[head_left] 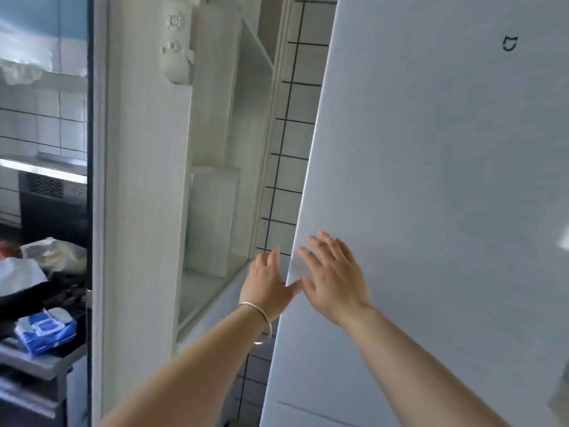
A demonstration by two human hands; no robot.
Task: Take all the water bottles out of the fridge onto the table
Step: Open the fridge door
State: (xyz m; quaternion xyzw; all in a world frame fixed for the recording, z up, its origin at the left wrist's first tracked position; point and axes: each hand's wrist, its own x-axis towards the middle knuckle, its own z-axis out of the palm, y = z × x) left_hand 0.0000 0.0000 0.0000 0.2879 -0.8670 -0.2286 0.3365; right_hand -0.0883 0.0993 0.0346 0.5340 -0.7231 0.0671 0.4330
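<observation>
A tall white fridge [431, 180] fills the right half of the view, its door closed and a small dark logo near the top. My left hand [268, 285] reaches around the door's left edge, fingers behind the edge and thumb on the front; a silver bangle sits on the wrist. My right hand [335, 272] lies flat on the door front beside that edge, fingers spread, holding nothing. No water bottles and no table show in this view.
A white shelf unit [221, 180] stands left of the fridge against a tiled wall [286, 167]. A white device [177, 41] hangs on the door frame. Through the doorway at far left, a cluttered counter holds a blue pack [46, 331] and bags.
</observation>
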